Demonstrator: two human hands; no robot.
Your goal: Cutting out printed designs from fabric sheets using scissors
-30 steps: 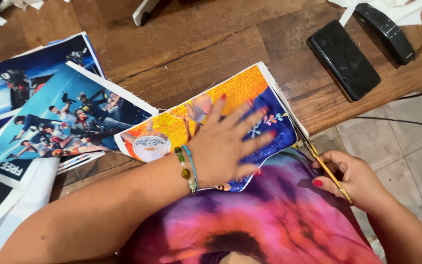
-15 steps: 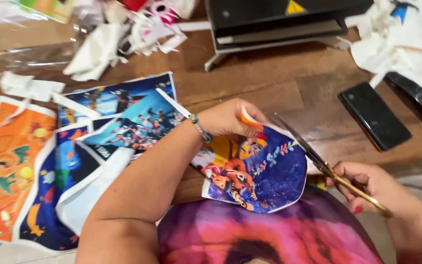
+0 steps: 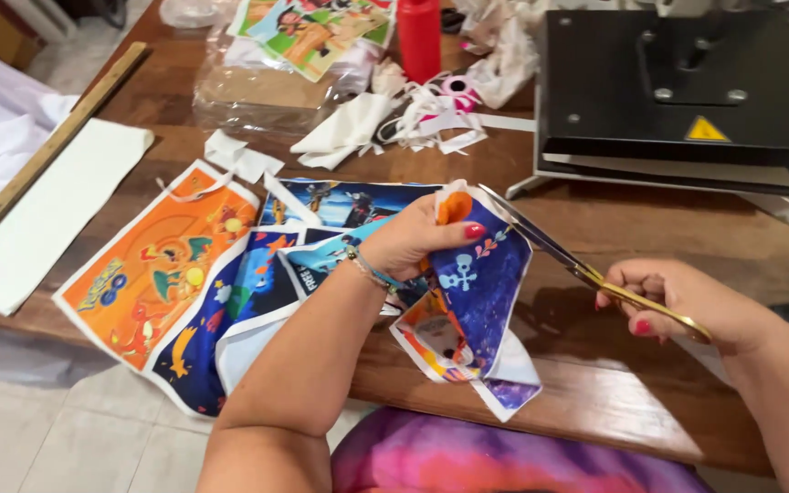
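From over the person's shoulder, the left hand (image 3: 417,242) holds a printed sheet (image 3: 472,301) up off the wooden surface (image 3: 595,228), fingers clamped on its top edge so the paper hangs down and curls toward the near edge. The sheet is mostly dark blue with orange and white parts. The right hand (image 3: 687,306) grips a pair of gold-handled scissors (image 3: 586,269), fingers closed through the handles, and the blades are slightly parted with their tips touching the sheet's upper right edge. Under the left forearm, more colourful prints (image 3: 230,283) lie spread toward the left near edge, an orange one (image 3: 152,265) outermost. A black heat press (image 3: 687,87) stands at the far right corner. Paper scraps (image 3: 394,123) and a red bottle (image 3: 419,36) sit along the far edge, and a wooden ruler (image 3: 47,151) lies at the left edge.
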